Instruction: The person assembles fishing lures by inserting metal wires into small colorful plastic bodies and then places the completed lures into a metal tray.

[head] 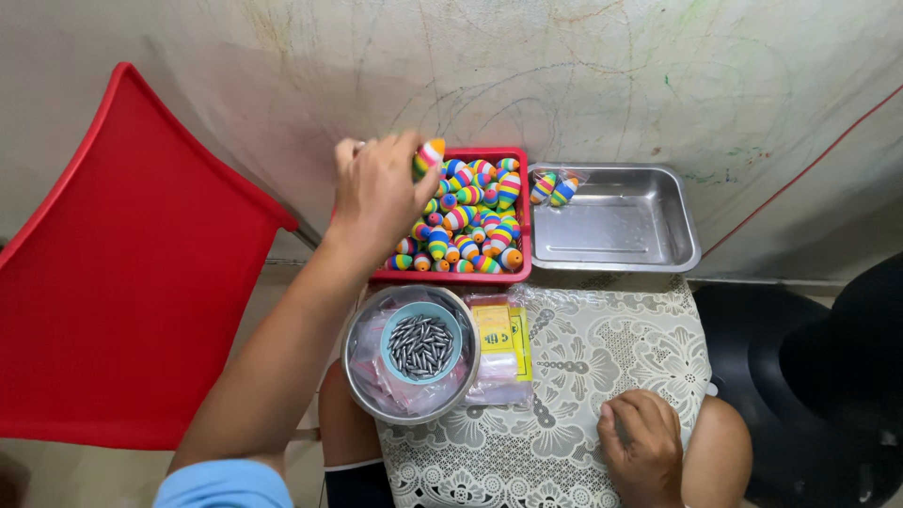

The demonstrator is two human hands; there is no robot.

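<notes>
Left hand (376, 193) pinches striped float (430, 154) above red tray (451, 277) of floats; right hand (642, 444) fisted, empty; steel tray (616, 218) beside.

View: a single head-worn camera, looking steeply down from above the seated person.
Facing: toward the wall beyond the lace-covered worktop (583, 376).
Nearness: close, at arm's reach.
Frame: worktop centred, red chair (122, 263) at left.

Left hand (376, 193) pinching striped float (430, 154) above red tray (450, 276) of floats; right hand (642, 447) fisted on lace-covered tabletop (583, 357); steel tray (616, 221) beside.
</notes>
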